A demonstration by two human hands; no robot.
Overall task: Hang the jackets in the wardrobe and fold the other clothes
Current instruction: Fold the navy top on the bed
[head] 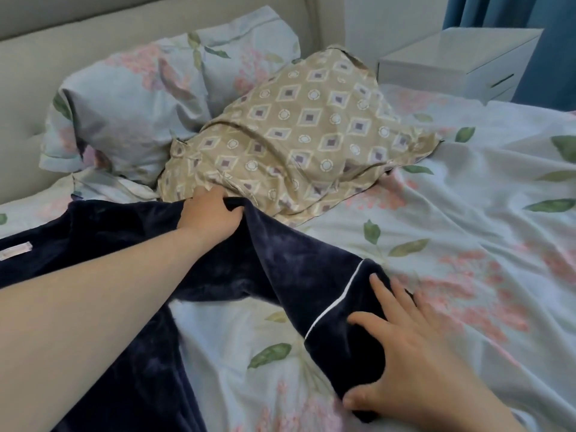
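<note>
A dark navy plush garment [131,244] with thin white piping lies spread on the bed, its sleeve running toward the lower right. My left hand [210,215] grips a fold of the fabric near the top of the sleeve, fingers curled round the edge. At the sleeve's cuff end my right hand [402,347] rests with fingers spread and straight, pressing the cloth flat against the bedsheet. A small pink label [15,251] shows on the garment at the far left.
The bed carries a pale blue floral sheet [452,260]. A tan diamond-patterned pillow [296,135] and a floral pillow [131,98] lie against the beige headboard [62,29]. A white nightstand [455,60] and blue curtain [536,14] stand at the back right.
</note>
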